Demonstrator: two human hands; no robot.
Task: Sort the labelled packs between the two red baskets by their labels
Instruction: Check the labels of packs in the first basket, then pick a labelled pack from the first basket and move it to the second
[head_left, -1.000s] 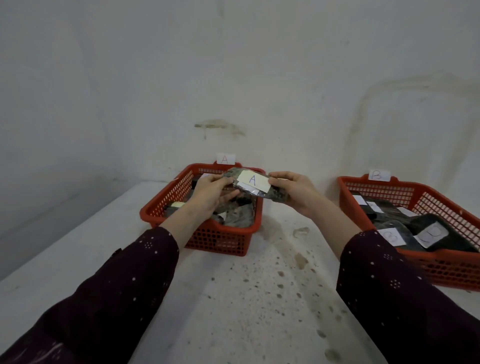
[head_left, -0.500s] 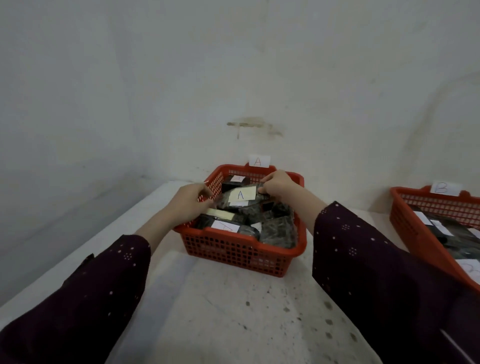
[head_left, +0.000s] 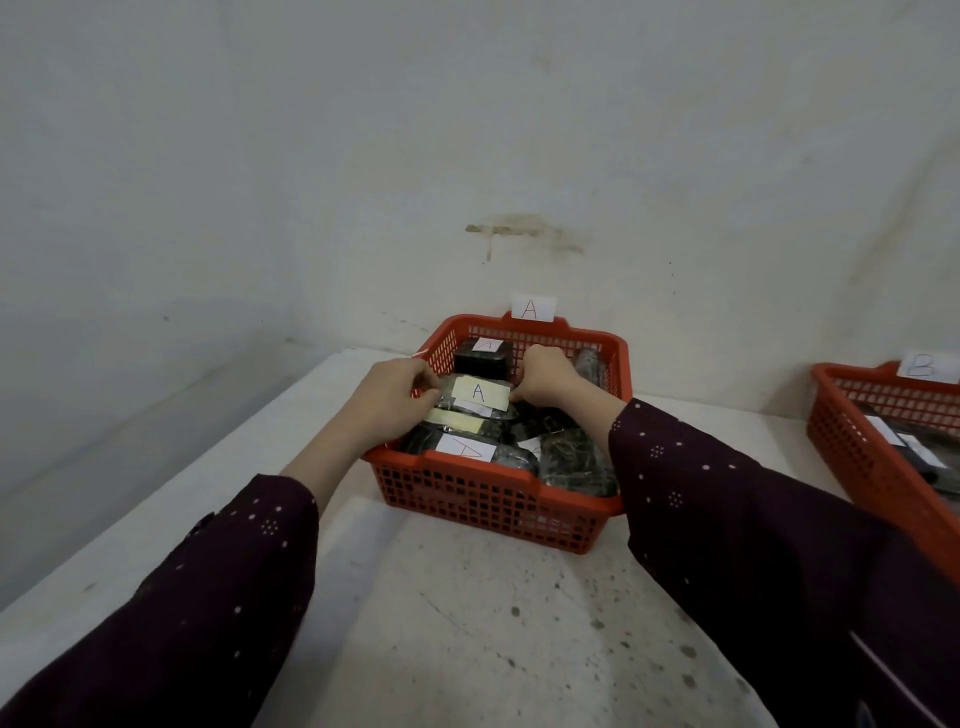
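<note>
Two hands meet over the basket marked A (head_left: 498, 499): the left hand (head_left: 392, 397) pinches the near-left edge of the pack with the yellow A label (head_left: 478, 395), and the right hand (head_left: 545, 376) pinches its right edge, holding it just over the pile inside that basket. At least four labels show among the dark packs there, one on a black pack (head_left: 480, 358) at 12 o'clock from the held one. Two red baskets stand on the bench (head_left: 467, 623); the basket marked B (head_left: 872, 457) sits at 3 o'clock, cut by the frame edge, well apart from the first. Open bench lies at 6 o'clock, its left edge running along the wall.
</note>
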